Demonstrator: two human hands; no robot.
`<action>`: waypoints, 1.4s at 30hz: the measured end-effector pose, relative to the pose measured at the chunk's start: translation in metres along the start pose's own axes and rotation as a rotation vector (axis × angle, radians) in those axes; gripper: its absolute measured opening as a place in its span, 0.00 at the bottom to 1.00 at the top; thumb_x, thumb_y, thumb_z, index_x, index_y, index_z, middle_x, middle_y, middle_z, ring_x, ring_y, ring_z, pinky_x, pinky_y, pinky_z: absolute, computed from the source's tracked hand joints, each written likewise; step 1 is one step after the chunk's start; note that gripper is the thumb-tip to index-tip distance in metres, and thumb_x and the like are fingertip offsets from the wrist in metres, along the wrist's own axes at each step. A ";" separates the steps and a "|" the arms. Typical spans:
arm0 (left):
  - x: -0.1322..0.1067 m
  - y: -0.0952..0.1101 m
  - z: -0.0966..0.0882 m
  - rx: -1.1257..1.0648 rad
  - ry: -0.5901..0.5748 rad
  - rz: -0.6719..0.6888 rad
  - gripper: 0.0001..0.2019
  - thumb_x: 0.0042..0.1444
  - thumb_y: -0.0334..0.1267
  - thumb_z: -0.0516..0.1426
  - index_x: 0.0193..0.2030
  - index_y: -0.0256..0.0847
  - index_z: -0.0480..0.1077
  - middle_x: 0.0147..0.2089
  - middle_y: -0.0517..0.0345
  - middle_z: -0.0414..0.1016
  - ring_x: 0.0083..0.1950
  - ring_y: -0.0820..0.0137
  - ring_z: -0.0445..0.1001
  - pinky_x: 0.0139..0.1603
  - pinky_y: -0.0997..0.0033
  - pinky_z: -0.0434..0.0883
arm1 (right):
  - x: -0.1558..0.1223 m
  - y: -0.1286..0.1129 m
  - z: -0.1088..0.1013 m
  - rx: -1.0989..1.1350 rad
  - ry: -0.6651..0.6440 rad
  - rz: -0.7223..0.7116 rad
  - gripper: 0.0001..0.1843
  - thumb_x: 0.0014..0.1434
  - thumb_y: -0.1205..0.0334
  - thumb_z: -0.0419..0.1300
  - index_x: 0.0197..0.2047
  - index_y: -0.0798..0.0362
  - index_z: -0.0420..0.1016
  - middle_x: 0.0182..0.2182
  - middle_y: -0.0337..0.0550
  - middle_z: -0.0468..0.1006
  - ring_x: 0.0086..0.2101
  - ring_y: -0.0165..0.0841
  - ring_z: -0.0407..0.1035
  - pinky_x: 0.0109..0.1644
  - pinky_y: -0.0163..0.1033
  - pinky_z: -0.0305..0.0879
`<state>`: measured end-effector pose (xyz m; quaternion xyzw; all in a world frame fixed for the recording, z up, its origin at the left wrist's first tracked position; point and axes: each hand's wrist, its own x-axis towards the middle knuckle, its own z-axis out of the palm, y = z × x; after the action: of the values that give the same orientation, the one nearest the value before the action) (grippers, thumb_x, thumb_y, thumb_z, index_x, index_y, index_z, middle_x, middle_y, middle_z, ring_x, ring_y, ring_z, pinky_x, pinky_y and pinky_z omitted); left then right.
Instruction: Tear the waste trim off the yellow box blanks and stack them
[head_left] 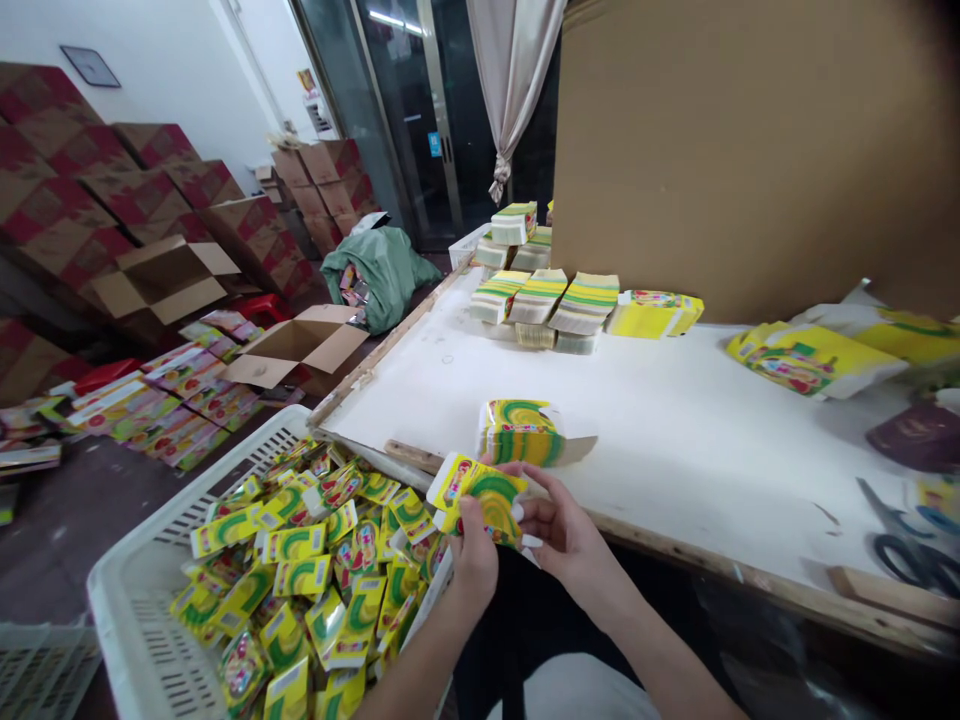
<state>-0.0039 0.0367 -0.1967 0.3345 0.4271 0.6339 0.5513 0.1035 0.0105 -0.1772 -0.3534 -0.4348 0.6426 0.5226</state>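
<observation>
My left hand point(474, 565) grips a small yellow carton point(491, 490) with a green swirl, its thumb pressed on the printed face. At the carton's right end, my right hand point(566, 530) has its fingers bent around the white end flaps. The carton is held tilted over the table's front edge, beside the basket. Just behind it, a stack of flat yellow-green cartons point(517, 425) stands on the white table point(660, 430). To my left, a white plastic basket point(124, 590) holds a heap of yellow cartons point(300, 545).
More carton stacks point(566, 300) stand at the table's back, before a large cardboard sheet point(750, 150). Loose yellow cartons point(814, 360), scissors point(900, 545) and a wooden block point(889, 595) lie on the right. Open boxes point(300, 345) and a green sack point(390, 270) occupy the floor.
</observation>
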 end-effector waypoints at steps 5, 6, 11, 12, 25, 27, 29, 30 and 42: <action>-0.003 -0.004 -0.002 0.072 -0.053 0.057 0.23 0.54 0.54 0.47 0.42 0.37 0.70 0.41 0.50 0.74 0.49 0.65 0.68 0.51 0.69 0.64 | -0.003 0.004 0.002 -0.174 0.050 -0.055 0.37 0.44 0.74 0.55 0.57 0.47 0.50 0.32 0.38 0.68 0.33 0.29 0.64 0.37 0.37 0.63; -0.004 -0.005 -0.002 0.077 -0.043 0.052 0.22 0.54 0.53 0.47 0.42 0.37 0.70 0.42 0.50 0.74 0.49 0.65 0.68 0.51 0.69 0.64 | -0.004 0.005 0.002 -0.201 0.059 -0.067 0.38 0.43 0.75 0.54 0.58 0.48 0.50 0.31 0.38 0.67 0.32 0.29 0.64 0.36 0.36 0.63; -0.009 -0.005 0.008 -0.063 -0.061 0.007 0.19 0.53 0.51 0.50 0.41 0.37 0.70 0.42 0.50 0.73 0.48 0.65 0.69 0.50 0.67 0.65 | -0.004 0.009 0.000 -0.218 0.044 -0.121 0.41 0.45 0.73 0.54 0.61 0.50 0.43 0.28 0.36 0.66 0.31 0.29 0.63 0.36 0.36 0.63; -0.010 -0.003 0.011 -0.124 -0.065 -0.026 0.18 0.53 0.50 0.50 0.41 0.37 0.69 0.41 0.51 0.73 0.47 0.65 0.69 0.49 0.67 0.65 | -0.004 0.010 0.000 -0.211 0.031 -0.127 0.41 0.46 0.73 0.54 0.61 0.50 0.41 0.28 0.36 0.66 0.31 0.29 0.64 0.37 0.36 0.63; 0.000 0.004 0.015 -0.287 0.092 -0.225 0.20 0.45 0.55 0.54 0.37 0.41 0.68 0.35 0.60 0.72 0.38 0.73 0.71 0.42 0.74 0.68 | 0.000 0.008 0.008 -0.401 0.055 -0.136 0.27 0.46 0.71 0.59 0.51 0.50 0.64 0.48 0.45 0.70 0.46 0.37 0.66 0.51 0.43 0.61; -0.001 0.002 0.013 -0.243 -0.018 -0.148 0.25 0.44 0.59 0.53 0.41 0.41 0.68 0.40 0.56 0.72 0.43 0.68 0.70 0.46 0.70 0.67 | 0.004 0.008 -0.001 -0.375 0.117 -0.150 0.24 0.47 0.70 0.58 0.49 0.51 0.65 0.48 0.46 0.71 0.46 0.38 0.66 0.51 0.44 0.62; -0.001 0.002 0.012 -0.164 -0.113 -0.058 0.24 0.44 0.56 0.55 0.43 0.41 0.67 0.43 0.54 0.72 0.45 0.66 0.69 0.47 0.68 0.66 | 0.007 0.005 -0.011 -0.374 0.155 -0.170 0.21 0.49 0.68 0.57 0.48 0.51 0.66 0.46 0.45 0.72 0.45 0.38 0.67 0.50 0.44 0.63; -0.001 0.003 0.011 -0.103 -0.143 -0.030 0.21 0.45 0.52 0.57 0.42 0.40 0.68 0.42 0.54 0.72 0.44 0.67 0.70 0.46 0.69 0.66 | 0.007 0.003 -0.016 -0.382 0.165 -0.178 0.19 0.50 0.68 0.56 0.48 0.51 0.67 0.44 0.44 0.73 0.44 0.37 0.68 0.49 0.43 0.63; 0.009 0.006 0.002 0.070 -0.079 -0.034 0.07 0.45 0.38 0.60 0.28 0.35 0.71 0.26 0.59 0.74 0.27 0.74 0.70 0.32 0.75 0.68 | 0.002 -0.005 -0.035 -0.410 0.111 -0.115 0.14 0.53 0.65 0.54 0.43 0.53 0.72 0.36 0.43 0.76 0.38 0.36 0.70 0.42 0.40 0.67</action>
<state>-0.0057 0.0456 -0.1909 0.3708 0.4325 0.5955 0.5663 0.1366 0.0199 -0.1860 -0.4615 -0.5466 0.4893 0.4988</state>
